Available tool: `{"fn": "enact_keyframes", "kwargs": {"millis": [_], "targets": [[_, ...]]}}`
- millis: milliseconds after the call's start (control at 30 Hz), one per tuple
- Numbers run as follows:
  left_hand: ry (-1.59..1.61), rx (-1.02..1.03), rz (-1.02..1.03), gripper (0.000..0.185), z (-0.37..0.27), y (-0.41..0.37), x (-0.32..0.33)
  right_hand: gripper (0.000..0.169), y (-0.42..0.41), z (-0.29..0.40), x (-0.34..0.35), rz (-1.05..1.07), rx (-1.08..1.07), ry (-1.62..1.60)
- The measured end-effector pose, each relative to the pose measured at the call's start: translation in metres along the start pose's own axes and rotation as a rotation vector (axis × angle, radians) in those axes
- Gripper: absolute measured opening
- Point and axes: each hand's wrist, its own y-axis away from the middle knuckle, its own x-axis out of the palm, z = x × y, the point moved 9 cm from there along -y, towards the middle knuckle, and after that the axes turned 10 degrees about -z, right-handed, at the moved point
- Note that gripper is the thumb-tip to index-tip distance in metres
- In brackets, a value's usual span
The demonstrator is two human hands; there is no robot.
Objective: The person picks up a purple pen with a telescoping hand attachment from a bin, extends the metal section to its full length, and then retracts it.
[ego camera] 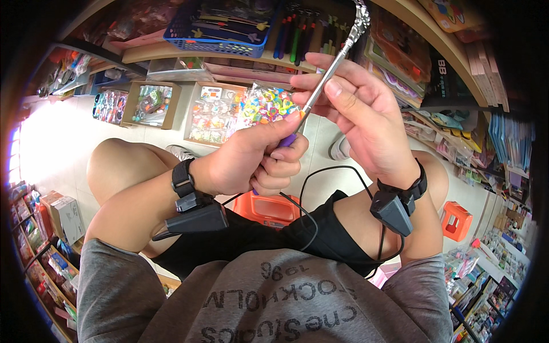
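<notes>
My left hand (pixel 261 160) is closed around the purple handle (pixel 286 140) of what looks like a telescopic metal back scratcher. Its silver rod (pixel 321 86) slants up and to the right. An ornate claw-like metal head (pixel 359 28) tops the rod, its tip running to the picture's upper edge. Beside the rod is my right hand (pixel 364 107), fingers spread behind it and thumb tip close along its right side; whether they touch is unclear. Black straps with dark boxes sit on both wrists.
Ahead, a wooden shelf holds a blue plastic basket (pixel 216 47) and several colored-handled rods (pixel 296 40). Below stand cardboard boxes (pixel 152 105) of small packaged goods and a bag of colorful trinkets (pixel 268 103). An orange plastic stool (pixel 457 221) stands at right. Black cables (pixel 315 171) loop over my lap.
</notes>
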Motion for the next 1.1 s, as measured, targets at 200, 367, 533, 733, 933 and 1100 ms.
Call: {"fn": "enact_keyframes", "kwargs": {"millis": [200,367,533,733,933,1100], "targets": [[-0.020,0.001,0.011,0.054,0.002,0.000,-0.002,0.032,0.002,-0.004,-0.004,-0.028,0.015,-0.016],[-0.048,0.005,-0.017,0.054,0.002,0.000,-0.004,0.020,-0.002,-0.008,-0.012,-0.075,-0.013,0.028],[-0.049,0.003,-0.031,0.053,0.003,-0.001,-0.006,0.012,-0.004,-0.012,-0.019,-0.195,-0.034,0.064],[-0.075,0.026,-0.010,0.054,0.001,0.000,-0.003,0.025,-0.001,-0.005,-0.003,-0.037,-0.021,0.041],[-0.069,0.027,-0.031,0.054,-0.001,0.003,-0.001,0.027,0.003,-0.009,-0.002,-0.035,0.003,0.047],[-0.097,0.037,-0.053,0.054,0.000,0.002,-0.004,0.024,0.003,-0.011,-0.003,-0.069,-0.013,0.039]]}}
